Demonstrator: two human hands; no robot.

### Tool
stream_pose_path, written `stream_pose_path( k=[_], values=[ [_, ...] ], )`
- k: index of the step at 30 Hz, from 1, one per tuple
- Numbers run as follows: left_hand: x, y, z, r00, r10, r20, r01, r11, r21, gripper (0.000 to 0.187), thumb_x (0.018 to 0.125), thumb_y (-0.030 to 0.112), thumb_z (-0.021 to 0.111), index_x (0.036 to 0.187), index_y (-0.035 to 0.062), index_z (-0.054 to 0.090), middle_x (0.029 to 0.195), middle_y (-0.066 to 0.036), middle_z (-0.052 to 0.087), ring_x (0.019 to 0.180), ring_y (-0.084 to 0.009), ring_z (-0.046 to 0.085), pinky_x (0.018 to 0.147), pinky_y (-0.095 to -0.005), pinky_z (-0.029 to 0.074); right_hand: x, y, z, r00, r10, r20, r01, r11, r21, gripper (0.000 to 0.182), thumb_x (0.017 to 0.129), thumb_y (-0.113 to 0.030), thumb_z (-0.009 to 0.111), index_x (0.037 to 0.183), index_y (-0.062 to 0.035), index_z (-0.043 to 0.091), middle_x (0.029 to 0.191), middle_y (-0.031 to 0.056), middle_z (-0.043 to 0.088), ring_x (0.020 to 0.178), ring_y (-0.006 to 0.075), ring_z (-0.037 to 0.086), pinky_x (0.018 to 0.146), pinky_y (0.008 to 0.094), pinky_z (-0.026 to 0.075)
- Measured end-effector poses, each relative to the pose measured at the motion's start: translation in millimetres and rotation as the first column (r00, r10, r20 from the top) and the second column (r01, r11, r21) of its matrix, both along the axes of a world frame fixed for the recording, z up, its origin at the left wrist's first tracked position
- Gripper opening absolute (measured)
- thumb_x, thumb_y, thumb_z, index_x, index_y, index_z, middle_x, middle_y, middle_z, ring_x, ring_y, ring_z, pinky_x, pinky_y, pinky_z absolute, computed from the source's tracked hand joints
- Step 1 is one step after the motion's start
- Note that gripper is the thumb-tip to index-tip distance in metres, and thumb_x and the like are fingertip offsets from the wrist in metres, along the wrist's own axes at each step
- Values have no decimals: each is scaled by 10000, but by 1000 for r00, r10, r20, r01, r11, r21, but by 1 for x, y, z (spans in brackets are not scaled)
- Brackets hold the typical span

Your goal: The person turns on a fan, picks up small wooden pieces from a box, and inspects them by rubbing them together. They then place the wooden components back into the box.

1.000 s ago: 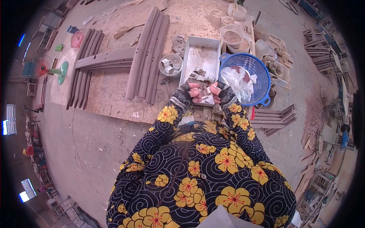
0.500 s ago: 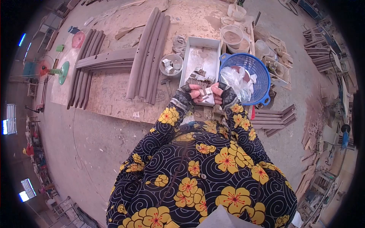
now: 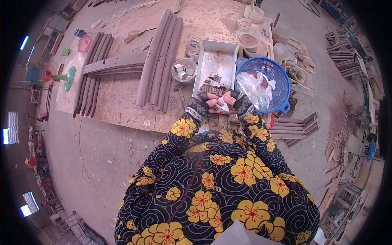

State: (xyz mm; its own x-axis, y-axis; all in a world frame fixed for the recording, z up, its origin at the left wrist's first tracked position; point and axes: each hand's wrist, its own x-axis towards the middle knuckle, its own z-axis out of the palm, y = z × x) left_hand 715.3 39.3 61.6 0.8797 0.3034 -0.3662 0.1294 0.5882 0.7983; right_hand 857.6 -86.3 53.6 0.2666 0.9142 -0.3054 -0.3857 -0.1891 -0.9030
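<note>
My left hand (image 3: 209, 100) and my right hand (image 3: 231, 99), both in dark fingerless gloves, meet close together over the near end of a white rectangular tray (image 3: 204, 57). Between the fingers of both hands sits a small pale piece (image 3: 221, 101), too small to identify. Several short dark wood pieces (image 3: 212, 87) lie in the tray just beyond my fingers. My patterned sleeves with yellow flowers reach up from below.
A blue plastic basket (image 3: 274, 73) with a clear bag (image 3: 252, 85) stands right of the tray. A round bowl (image 3: 183, 69) sits left of it. Long grooved wood slats (image 3: 160, 57) lie on the board, more slats (image 3: 293, 127) at right. Buckets (image 3: 250, 40) stand behind.
Both hands have shifted slightly up toward the tray's near end and keep working the small pale piece between them. Everything else stays where it was.
</note>
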Motion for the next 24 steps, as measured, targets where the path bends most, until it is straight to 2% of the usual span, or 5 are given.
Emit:
stream_pose_path(
  k=[3,7,13,17,24],
  values=[
    [1,-3,-4,996,55,65,-58,997,53,158,833,99,494,932,-24,504,857,-113,557,763,-215,578,697,-318,521,3,1,-10,979,-63,-193,46,995,-94,153,819,-235,539,829,-89,495,539,-47,399,419,51,350,365,199,273],
    [2,-4,-20,973,113,200,-125,991,49,150,842,125,491,918,-2,509,844,-106,552,761,-205,579,694,-306,519,-2,2,-15,904,-78,-421,49,996,-78,133,814,-210,549,786,-108,468,522,-59,349,410,56,320,368,199,246],
    [-3,-6,-21,968,143,205,-171,977,125,165,850,161,486,920,19,530,847,-62,554,763,-138,548,705,-276,483,-13,4,-15,910,-113,-398,77,992,-105,117,811,-211,551,810,-119,479,520,-55,355,413,58,322,365,210,253],
    [-1,-11,-23,971,193,139,-228,920,318,156,848,157,488,904,31,561,875,-41,564,768,-96,511,684,-228,421,-18,0,-10,876,-224,-428,156,970,-187,103,811,-172,538,770,-123,457,506,-58,346,377,52,285,339,207,222],
    [4,-19,-14,947,219,233,-311,804,507,123,825,108,506,861,11,572,898,-75,573,809,-131,522,739,-258,414,-24,-9,-12,862,-299,-410,247,953,-176,137,772,-181,583,791,-103,472,506,-49,364,390,59,316,349,218,259]
  ],
)
